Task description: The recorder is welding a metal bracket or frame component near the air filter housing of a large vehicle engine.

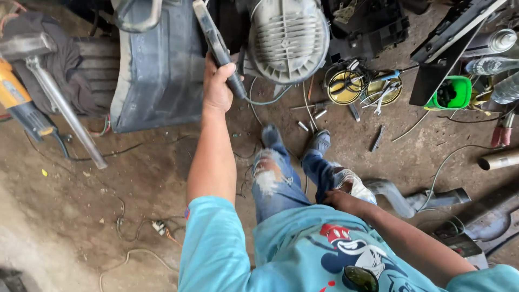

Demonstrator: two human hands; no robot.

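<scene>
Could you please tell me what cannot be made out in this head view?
- Right hand: fingers hidden behind the knee.
- Grey tool in the left hand: its working end is hidden against the dark panel.
- Orange grinder: cut off by the left edge.

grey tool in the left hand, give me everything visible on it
The tool is long, slim and dark grey, like worn metal or plastic. The left hand grips its lower end, and it slants up-left to the frame's top edge. A thin cable trails from that end. It is held off the floor before a grey ribbed housing. Its working tip is unclear.
</scene>
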